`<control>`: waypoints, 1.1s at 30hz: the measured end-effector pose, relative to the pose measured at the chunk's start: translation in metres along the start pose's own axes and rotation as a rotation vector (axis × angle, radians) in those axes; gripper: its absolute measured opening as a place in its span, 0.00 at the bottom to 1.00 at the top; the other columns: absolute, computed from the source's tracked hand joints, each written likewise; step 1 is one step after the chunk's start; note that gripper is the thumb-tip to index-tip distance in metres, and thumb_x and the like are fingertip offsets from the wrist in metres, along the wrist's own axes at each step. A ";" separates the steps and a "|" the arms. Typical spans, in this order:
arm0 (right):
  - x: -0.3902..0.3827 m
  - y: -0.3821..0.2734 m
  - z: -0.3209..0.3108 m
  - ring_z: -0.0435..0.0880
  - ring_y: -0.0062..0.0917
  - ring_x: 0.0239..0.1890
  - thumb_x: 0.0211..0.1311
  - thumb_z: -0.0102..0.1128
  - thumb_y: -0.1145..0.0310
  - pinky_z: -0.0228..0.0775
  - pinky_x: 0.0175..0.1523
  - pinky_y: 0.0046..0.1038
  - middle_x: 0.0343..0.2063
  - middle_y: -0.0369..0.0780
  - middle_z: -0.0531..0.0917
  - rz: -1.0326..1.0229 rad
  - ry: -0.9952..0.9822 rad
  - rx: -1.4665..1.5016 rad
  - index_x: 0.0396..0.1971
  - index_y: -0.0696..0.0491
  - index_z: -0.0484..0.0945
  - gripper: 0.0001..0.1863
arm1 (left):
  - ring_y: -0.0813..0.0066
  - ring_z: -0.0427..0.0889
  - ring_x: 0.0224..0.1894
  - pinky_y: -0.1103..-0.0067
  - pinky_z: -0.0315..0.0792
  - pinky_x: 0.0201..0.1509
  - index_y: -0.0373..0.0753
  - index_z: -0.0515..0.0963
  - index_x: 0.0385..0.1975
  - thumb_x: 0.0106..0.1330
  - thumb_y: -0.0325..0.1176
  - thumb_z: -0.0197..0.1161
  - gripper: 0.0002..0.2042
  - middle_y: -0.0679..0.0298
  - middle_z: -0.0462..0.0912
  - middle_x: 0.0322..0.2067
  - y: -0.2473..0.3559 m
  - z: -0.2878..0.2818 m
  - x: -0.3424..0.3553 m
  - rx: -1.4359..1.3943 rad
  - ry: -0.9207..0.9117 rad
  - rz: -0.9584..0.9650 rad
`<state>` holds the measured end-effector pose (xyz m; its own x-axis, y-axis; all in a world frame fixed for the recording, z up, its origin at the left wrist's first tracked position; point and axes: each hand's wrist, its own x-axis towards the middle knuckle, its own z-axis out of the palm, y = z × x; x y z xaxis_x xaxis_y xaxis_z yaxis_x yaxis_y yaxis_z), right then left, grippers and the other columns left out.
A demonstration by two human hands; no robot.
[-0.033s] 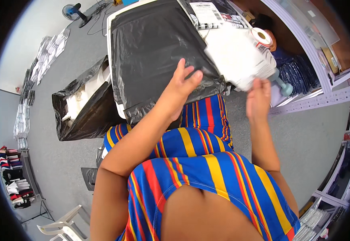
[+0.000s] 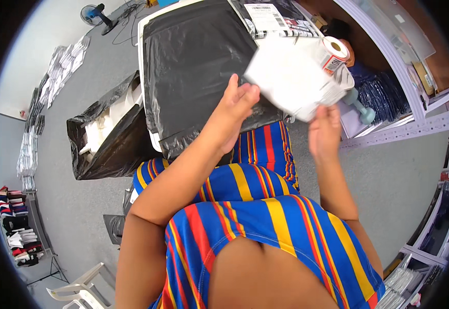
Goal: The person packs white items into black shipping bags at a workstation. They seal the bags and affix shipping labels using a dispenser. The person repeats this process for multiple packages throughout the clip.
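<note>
A white printed label sheet [image 2: 292, 77], blurred by motion, is pinched at its lower right corner by my right hand [image 2: 326, 133]. My left hand [image 2: 235, 110] is held over the black plastic mailing bag [image 2: 199, 62], fingers apart and partly curled. Its fingertips are close to the sheet's left edge; whether they touch it I cannot tell. Flat on a white-edged surface, the black bag reaches almost to my lap. Behind the sheet stands a roll of labels [image 2: 334, 47], and another packed parcel with a white label [image 2: 265, 18] lies at the far side.
A pale blue-green handled tool [image 2: 361, 105] lies right of the sheet, near dark plastic packs [image 2: 381, 98] on a shelf. An open black bag with white contents [image 2: 101, 134] stands at left. Further off are a fan [image 2: 95, 16], a white chair [image 2: 83, 288] and folded clothes [image 2: 21, 226].
My right hand has moved slightly left, carrying the label sheet toward my left hand and partly over the black bag. The left fingers have curled a little more.
</note>
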<state>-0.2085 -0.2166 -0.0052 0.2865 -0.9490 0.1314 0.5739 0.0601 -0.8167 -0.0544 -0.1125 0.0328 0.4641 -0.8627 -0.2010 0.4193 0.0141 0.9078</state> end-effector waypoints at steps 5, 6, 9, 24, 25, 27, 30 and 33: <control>-0.033 0.019 0.013 0.71 0.18 0.40 0.56 0.48 0.75 0.63 0.45 0.21 0.36 0.35 0.73 0.369 -0.293 0.122 0.42 0.55 0.66 0.13 | 0.70 0.67 0.49 0.71 0.62 0.50 0.38 0.53 0.52 0.59 0.28 0.49 0.21 0.60 0.66 0.48 0.009 -0.012 -0.005 -0.416 0.058 0.197; -0.032 0.018 0.014 0.71 0.20 0.41 0.56 0.48 0.75 0.62 0.47 0.22 0.38 0.36 0.72 0.355 -0.293 0.049 0.44 0.55 0.65 0.14 | 0.72 0.68 0.47 0.73 0.62 0.50 0.37 0.55 0.51 0.58 0.27 0.50 0.20 0.60 0.68 0.46 0.013 -0.017 -0.010 -0.412 0.086 0.223; -0.013 0.001 0.018 0.69 0.23 0.46 0.53 0.51 0.74 0.60 0.52 0.26 0.44 0.38 0.68 0.235 -0.356 -0.108 0.51 0.55 0.58 0.24 | 0.74 0.72 0.38 0.79 0.65 0.43 0.36 0.64 0.44 0.57 0.27 0.54 0.14 0.63 0.72 0.34 0.027 -0.033 -0.026 -0.104 0.129 0.355; -0.058 -0.009 0.135 0.75 0.35 0.27 0.46 0.55 0.61 0.64 0.30 0.31 0.20 0.40 0.75 -0.166 -1.017 -1.127 0.22 0.53 0.74 0.10 | 0.65 0.62 0.14 0.75 0.58 0.18 0.33 0.64 0.10 0.45 0.43 0.63 0.20 0.58 0.62 0.11 0.055 -0.094 -0.101 1.385 0.145 0.602; -0.059 -0.004 0.136 0.75 0.35 0.27 0.46 0.55 0.61 0.64 0.31 0.32 0.20 0.40 0.75 -0.164 -1.055 -1.144 0.21 0.53 0.74 0.10 | 0.65 0.61 0.14 0.75 0.57 0.17 0.33 0.63 0.09 0.44 0.44 0.64 0.21 0.57 0.61 0.11 0.053 -0.102 -0.103 1.399 0.137 0.583; -0.061 0.000 0.139 0.75 0.33 0.26 0.45 0.57 0.63 0.64 0.30 0.29 0.20 0.41 0.76 -0.135 -1.075 -1.110 0.21 0.54 0.75 0.10 | 0.72 0.55 0.13 0.76 0.55 0.16 0.32 0.61 0.08 0.39 0.47 0.65 0.24 0.60 0.58 0.09 0.052 -0.111 -0.107 1.337 0.152 0.495; -0.059 -0.002 0.146 0.75 0.34 0.27 0.46 0.55 0.62 0.65 0.31 0.31 0.20 0.41 0.76 -0.078 -1.110 -1.078 0.20 0.52 0.76 0.09 | 0.80 0.52 0.16 0.78 0.52 0.16 0.32 0.60 0.08 0.37 0.47 0.67 0.25 0.63 0.54 0.10 0.057 -0.120 -0.111 1.213 0.129 0.322; -0.044 -0.013 0.141 0.75 0.30 0.24 0.46 0.55 0.64 0.65 0.31 0.28 0.19 0.40 0.77 -0.046 -1.030 -1.102 0.22 0.53 0.77 0.08 | 0.81 0.53 0.16 0.79 0.52 0.16 0.33 0.61 0.08 0.37 0.47 0.67 0.25 0.63 0.54 0.10 0.062 -0.129 -0.117 1.141 0.103 0.208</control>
<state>-0.1204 -0.1317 0.0787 0.9505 -0.2899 0.1116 -0.1152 -0.6625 -0.7402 0.0184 0.0546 0.0652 0.5244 -0.8514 0.0089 -0.5934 -0.3579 0.7209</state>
